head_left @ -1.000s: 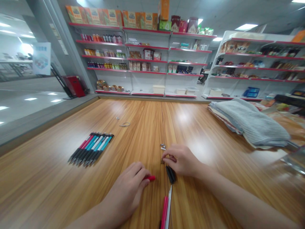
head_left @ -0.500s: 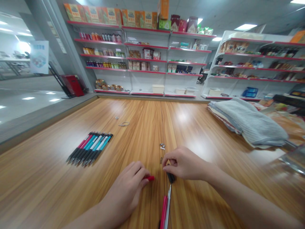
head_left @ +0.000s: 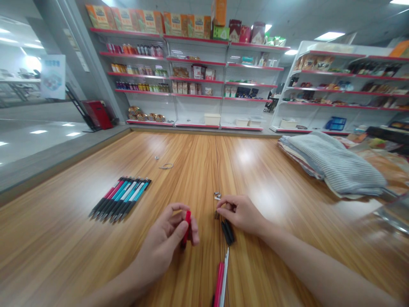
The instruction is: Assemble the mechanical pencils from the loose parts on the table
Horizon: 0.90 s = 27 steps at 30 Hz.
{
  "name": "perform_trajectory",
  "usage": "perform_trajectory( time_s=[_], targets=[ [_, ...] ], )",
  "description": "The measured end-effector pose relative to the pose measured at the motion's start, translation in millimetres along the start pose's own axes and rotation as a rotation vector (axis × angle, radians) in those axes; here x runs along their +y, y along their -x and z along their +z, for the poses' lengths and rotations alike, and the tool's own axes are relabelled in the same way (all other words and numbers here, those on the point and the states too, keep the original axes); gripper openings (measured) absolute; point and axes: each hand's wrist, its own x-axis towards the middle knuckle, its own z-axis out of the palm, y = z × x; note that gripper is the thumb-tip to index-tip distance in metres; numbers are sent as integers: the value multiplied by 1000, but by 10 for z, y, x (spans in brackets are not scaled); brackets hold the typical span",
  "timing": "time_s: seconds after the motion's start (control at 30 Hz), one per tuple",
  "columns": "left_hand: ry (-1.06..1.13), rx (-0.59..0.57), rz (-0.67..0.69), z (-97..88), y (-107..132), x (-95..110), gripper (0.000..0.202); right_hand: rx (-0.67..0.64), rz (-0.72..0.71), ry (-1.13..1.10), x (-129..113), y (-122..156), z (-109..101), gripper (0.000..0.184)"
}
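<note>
My left hand [head_left: 164,238] is closed around a red pen barrel [head_left: 188,217], held upright between thumb and fingers above the wooden table. Thumb and fingertips of my right hand [head_left: 244,215] pinch together low over the table, at small brownish pieces [head_left: 217,215]; whatever they hold is too small to make out. Just below that hand lie black pen grips [head_left: 228,232]. Closer to me are thin silvery pen refills [head_left: 225,273] beside another red pen barrel [head_left: 219,279]. Small metal pen parts [head_left: 217,195] lie beyond my right fingertips.
A neat row of several red and blue pens [head_left: 119,199] lies at the left. Farther back are a wire loop [head_left: 166,166] and a small shiny piece [head_left: 156,157]. Folded striped cloths [head_left: 332,162] are piled at the right. Stocked shelves [head_left: 196,79] stand behind the table.
My left hand has lifted and turned, bringing the red barrel from lying flat to upright. My right hand has shifted slightly, uncovering more of the black grips.
</note>
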Motion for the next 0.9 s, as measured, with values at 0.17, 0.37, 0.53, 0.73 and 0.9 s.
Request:
perform_trajectory(
  time_s=[0.17,0.37,0.53,0.73,0.9],
  targets=[
    [355,258,-237,-67,-169,93,34,115,55,1,0,-26,5,17],
    [369,323,-365,-101,-173,90,13,263,150,0,28,-72,-40,23],
    [298,327,-406,-75,-178,89,13,185,68,194,1,-42,-4,23],
    [289,271,-378,-50,-177,105,12,136,56,311,-10,-30,7,26],
    [306,224,-350,-96,-166,42,13,145,7,219,8,-23,3,23]
  ],
)
